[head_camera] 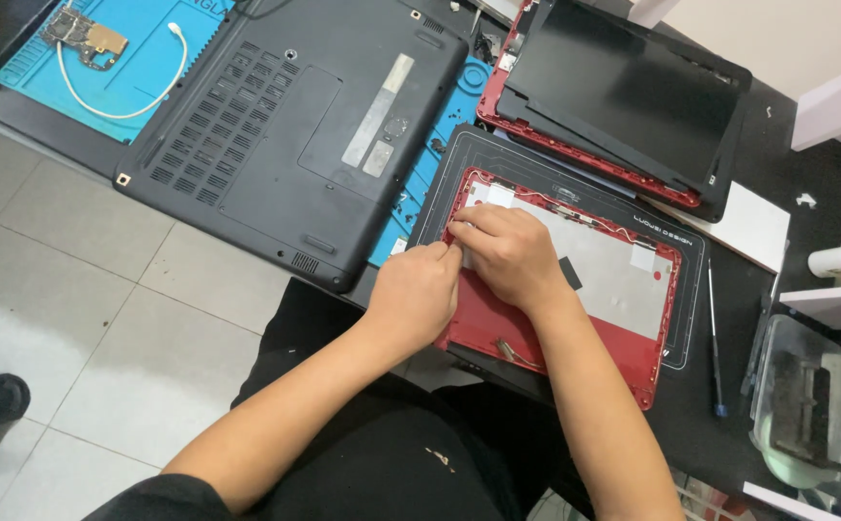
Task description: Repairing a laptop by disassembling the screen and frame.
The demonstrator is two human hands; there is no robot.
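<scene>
Hands meet at the near-left corner of a red laptop lid shell (575,309) that lies face-up on a dark mat (459,164) on the worktop. The left hand (416,294) is curled, fingertips pinched on something small at the shell's red rim; what it grips is too small to tell. The right hand (507,253) lies just beside it, fingers bent and pressing down on the silvery inner panel and the thin wiring along the edge. The step in hand looks like freeing or seating a cable or clip at that corner. The next move probably calls for a fine, steady pull along the rim while the right hand braces the shell. Beyond the hands sits a black laptop base (295,125), underside up, and farther right a second black screen panel (623,92). A screwdriver (715,338) lies right of the shell.
</scene>
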